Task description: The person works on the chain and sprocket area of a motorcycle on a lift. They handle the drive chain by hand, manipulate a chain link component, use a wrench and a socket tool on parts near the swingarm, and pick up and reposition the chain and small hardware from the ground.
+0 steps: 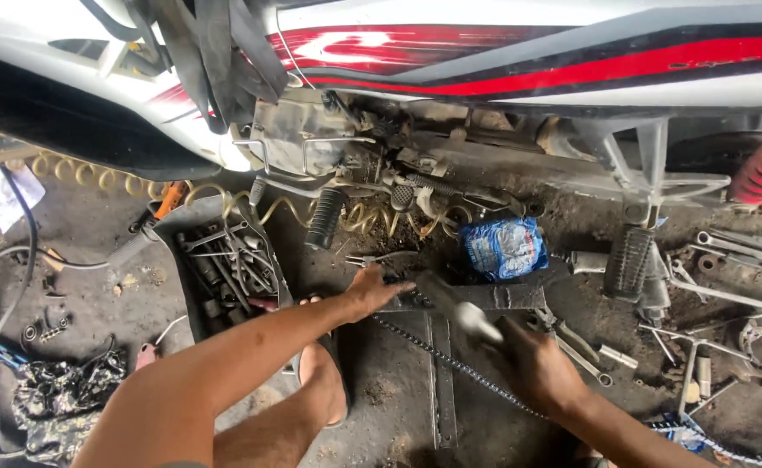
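Greasy chain (450, 360) stretched across metal bar (476, 297), left hand (372, 289) pinning its end, right hand (533, 364) gripping blurred hammer (459, 309), tray (173, 227) full of wrenches (229, 260)

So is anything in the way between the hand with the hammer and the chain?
Nothing visible. The right hand holds a blurred hammer just above the chain lying on the metal bar. The left hand rests on the chain's far end.
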